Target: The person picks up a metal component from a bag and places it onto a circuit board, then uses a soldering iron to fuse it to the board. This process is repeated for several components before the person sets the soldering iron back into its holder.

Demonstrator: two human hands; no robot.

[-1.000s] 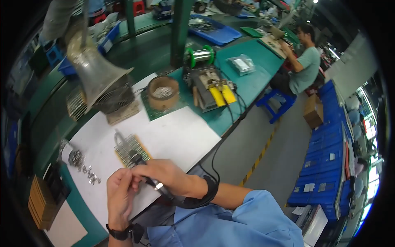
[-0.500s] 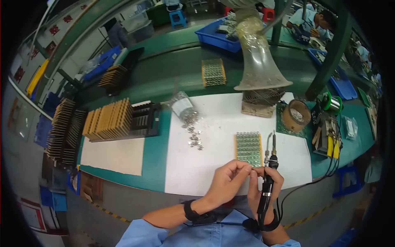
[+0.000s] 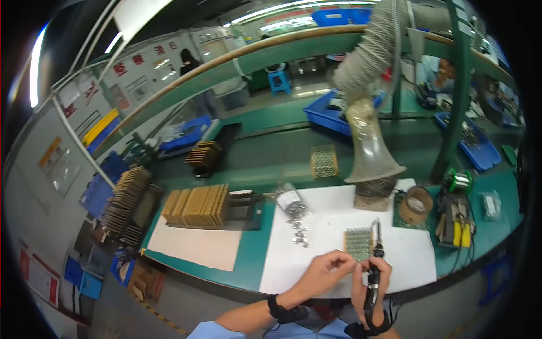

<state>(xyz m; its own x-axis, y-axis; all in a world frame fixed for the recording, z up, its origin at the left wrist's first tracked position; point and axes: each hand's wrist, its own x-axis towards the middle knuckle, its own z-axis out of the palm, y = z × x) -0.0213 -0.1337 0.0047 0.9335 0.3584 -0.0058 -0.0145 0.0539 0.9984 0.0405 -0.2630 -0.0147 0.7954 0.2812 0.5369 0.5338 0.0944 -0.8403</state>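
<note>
My right hand (image 3: 367, 279) is wrapped around a black soldering iron (image 3: 373, 282), its metal tip pointing away from me. The fingers of my left hand (image 3: 326, 273) are pinched and meet my right fingertips at the near edge of a green circuit board panel (image 3: 358, 242). Whatever the left fingers hold is too small to make out. The panel lies on white paper (image 3: 322, 254) and carries rows of small metal parts. Further left, a clear container (image 3: 289, 200) lies tipped, with small shiny metal parts (image 3: 300, 233) spilled from its mouth. Both wrists wear black bands.
A fume extractor hood (image 3: 374, 152) stands behind the panel. To the right are a round brown pot (image 3: 416, 205), a solder wire spool (image 3: 459, 181) and yellow-handled pliers (image 3: 461, 233). A black rack of boards (image 3: 197, 206) sits left. Another panel (image 3: 324, 161) lies further back.
My view has tilted upward and turned a little, so the bench sits lower and further right. Both hands keep their fingertips together, with the soldering iron still in the right.
</note>
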